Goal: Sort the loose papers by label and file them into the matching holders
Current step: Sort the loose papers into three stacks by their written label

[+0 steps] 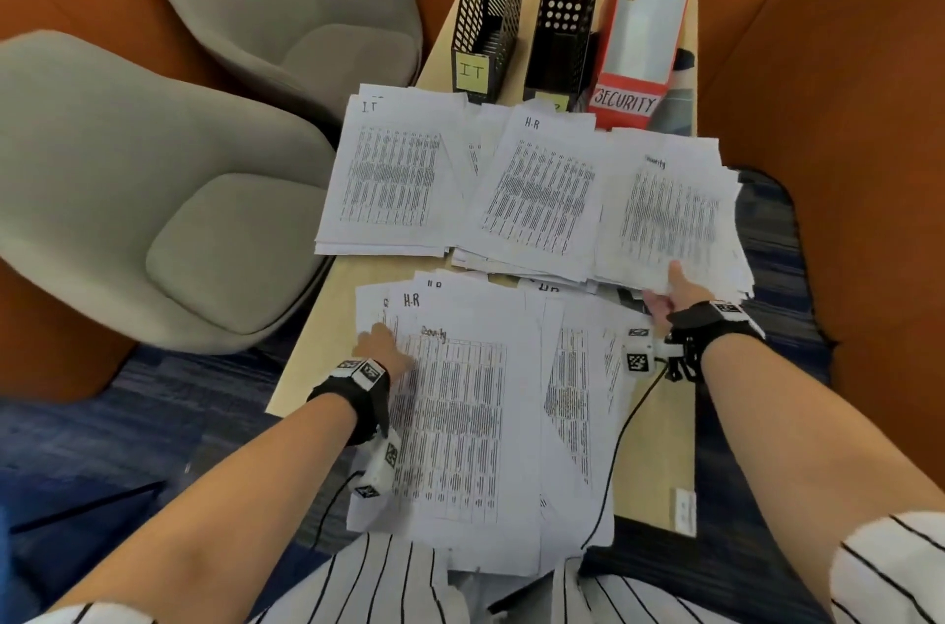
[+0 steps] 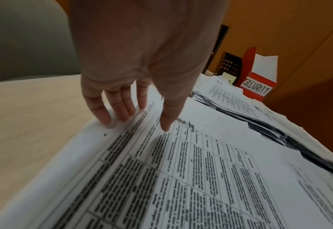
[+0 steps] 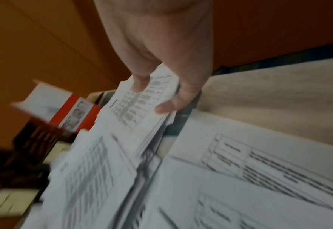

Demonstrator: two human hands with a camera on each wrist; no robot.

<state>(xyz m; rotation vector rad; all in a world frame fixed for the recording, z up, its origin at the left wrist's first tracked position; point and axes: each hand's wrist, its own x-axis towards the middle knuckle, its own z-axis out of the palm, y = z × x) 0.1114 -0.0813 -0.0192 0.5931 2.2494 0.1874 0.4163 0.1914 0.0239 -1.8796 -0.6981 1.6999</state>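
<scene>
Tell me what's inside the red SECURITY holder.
The red SECURITY holder stands at the table's far end, and the head view shows only its pale inner wall. No sheets visibly stick out; its bottom is hidden by the labelled front, so I cannot tell whether any lie there.

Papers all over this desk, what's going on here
A person is sorting printed sheets by their handwritten labels. Three sorted stacks lie near the holders: the IT stack, the H-R stack and the Security stack. The right hand pinches the near edge of the Security stack, while the left hand rests with straight fingers on the unsorted pile. The IT holder looks empty; the red SECURITY holder holds something white.
</scene>
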